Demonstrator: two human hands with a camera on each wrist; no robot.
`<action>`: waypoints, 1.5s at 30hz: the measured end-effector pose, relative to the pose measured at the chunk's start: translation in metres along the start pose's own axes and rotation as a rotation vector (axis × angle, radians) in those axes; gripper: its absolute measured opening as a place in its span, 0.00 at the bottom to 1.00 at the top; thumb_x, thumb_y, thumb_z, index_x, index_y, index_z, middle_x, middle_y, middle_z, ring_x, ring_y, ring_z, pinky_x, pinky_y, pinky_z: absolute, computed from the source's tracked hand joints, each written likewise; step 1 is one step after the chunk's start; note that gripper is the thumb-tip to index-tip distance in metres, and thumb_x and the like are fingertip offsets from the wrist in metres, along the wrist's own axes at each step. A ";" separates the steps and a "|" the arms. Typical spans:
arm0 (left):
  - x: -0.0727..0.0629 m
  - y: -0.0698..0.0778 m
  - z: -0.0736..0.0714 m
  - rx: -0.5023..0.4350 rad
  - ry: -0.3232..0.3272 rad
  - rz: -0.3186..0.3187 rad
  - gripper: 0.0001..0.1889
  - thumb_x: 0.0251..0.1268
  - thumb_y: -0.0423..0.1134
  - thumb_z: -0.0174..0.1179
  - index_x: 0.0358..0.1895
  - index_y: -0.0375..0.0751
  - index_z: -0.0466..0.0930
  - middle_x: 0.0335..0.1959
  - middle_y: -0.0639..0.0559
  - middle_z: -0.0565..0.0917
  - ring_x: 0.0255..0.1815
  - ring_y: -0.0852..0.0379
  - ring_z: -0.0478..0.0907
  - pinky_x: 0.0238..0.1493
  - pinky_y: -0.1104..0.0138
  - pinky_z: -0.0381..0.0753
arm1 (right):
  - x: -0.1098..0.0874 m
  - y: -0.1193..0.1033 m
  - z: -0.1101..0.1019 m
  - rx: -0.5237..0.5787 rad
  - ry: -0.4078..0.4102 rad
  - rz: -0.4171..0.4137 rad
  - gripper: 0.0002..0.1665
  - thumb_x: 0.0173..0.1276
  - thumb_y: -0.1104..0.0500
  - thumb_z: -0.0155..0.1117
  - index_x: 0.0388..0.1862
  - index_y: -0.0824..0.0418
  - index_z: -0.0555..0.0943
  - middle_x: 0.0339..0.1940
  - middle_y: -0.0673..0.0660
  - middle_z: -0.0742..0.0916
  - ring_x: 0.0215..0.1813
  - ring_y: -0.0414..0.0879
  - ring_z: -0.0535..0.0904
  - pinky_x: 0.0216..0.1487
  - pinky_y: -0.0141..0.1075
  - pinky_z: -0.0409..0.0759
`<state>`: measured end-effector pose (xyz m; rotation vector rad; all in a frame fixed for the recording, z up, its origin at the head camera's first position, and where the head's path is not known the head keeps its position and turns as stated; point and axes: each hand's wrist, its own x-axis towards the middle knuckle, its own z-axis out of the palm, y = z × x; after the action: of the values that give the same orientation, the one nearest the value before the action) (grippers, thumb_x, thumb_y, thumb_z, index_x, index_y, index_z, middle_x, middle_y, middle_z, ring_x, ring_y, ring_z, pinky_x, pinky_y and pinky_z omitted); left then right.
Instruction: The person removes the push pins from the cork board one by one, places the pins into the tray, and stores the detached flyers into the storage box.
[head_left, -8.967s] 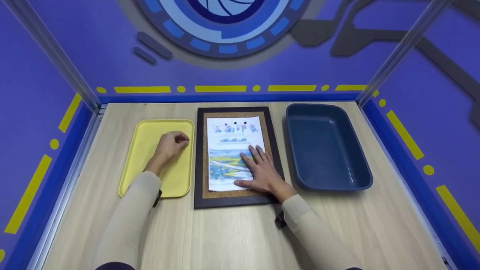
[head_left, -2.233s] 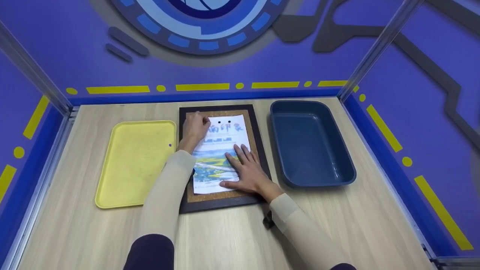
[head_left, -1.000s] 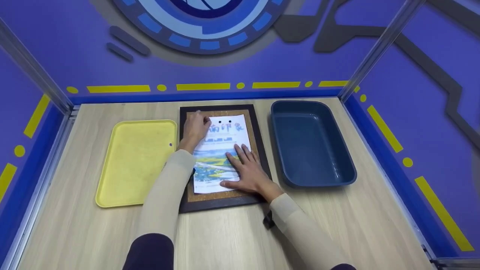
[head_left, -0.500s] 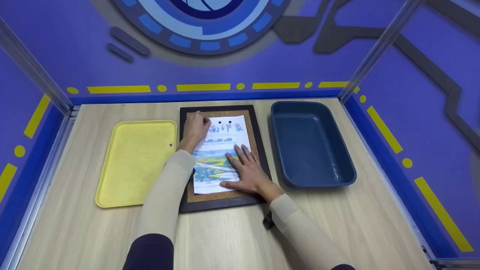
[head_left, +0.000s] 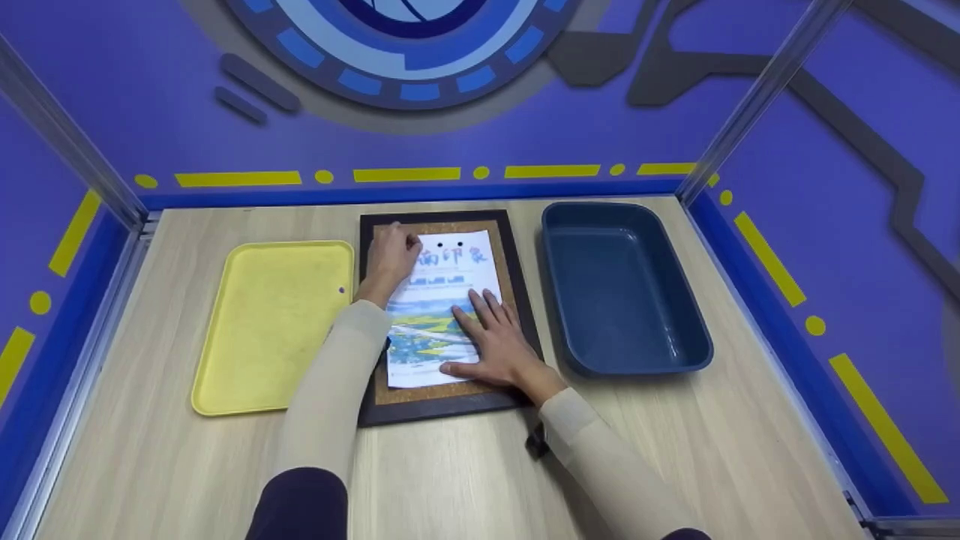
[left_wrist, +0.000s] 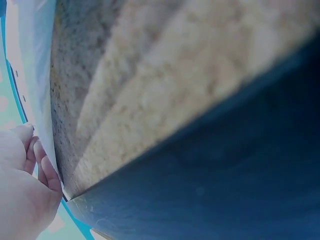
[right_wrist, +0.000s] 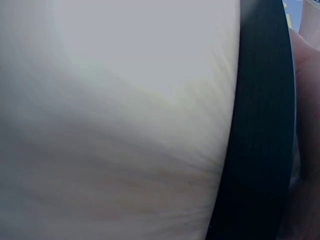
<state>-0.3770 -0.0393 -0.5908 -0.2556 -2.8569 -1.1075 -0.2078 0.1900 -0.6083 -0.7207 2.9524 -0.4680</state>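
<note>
Right fingers (head_left: 482,310) splayed on paper (head_left: 421,309), left fingers (left_wrist: 50,173) curled

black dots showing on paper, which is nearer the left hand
The left black dot, closer to the left hand; the right black dot sits farther across the paper.

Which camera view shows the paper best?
The head view: most of the paper shows, with its print. The left wrist view catches just a pale strip; the right wrist view shows none I can make out.
</note>
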 end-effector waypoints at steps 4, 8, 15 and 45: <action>0.001 -0.001 0.000 0.003 0.007 0.012 0.08 0.79 0.37 0.62 0.46 0.37 0.88 0.49 0.43 0.83 0.50 0.47 0.81 0.56 0.55 0.82 | 0.000 0.000 0.000 -0.002 -0.003 0.000 0.64 0.63 0.16 0.58 0.88 0.47 0.56 0.89 0.60 0.51 0.88 0.61 0.40 0.83 0.63 0.43; 0.002 -0.002 0.001 0.013 0.014 0.007 0.09 0.79 0.37 0.61 0.45 0.37 0.88 0.50 0.42 0.84 0.50 0.47 0.82 0.59 0.54 0.82 | 0.000 0.000 0.000 -0.002 -0.006 0.001 0.63 0.64 0.17 0.58 0.88 0.47 0.55 0.89 0.60 0.51 0.88 0.61 0.39 0.83 0.63 0.43; 0.002 -0.002 0.001 0.018 0.007 -0.012 0.09 0.79 0.38 0.61 0.44 0.37 0.88 0.51 0.42 0.83 0.46 0.48 0.80 0.53 0.55 0.82 | 0.000 0.000 0.001 -0.003 -0.006 0.000 0.63 0.64 0.17 0.58 0.89 0.47 0.55 0.89 0.60 0.51 0.88 0.61 0.39 0.83 0.62 0.42; -0.005 -0.004 -0.029 -0.189 0.038 -0.006 0.09 0.80 0.39 0.62 0.49 0.36 0.86 0.49 0.42 0.82 0.49 0.48 0.81 0.53 0.56 0.82 | 0.000 0.001 -0.002 -0.001 -0.003 -0.017 0.63 0.64 0.17 0.58 0.88 0.49 0.56 0.89 0.62 0.52 0.88 0.63 0.40 0.82 0.65 0.43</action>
<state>-0.3726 -0.0628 -0.5724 -0.2327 -2.7235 -1.3703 -0.2086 0.1914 -0.6063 -0.7468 2.9459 -0.4662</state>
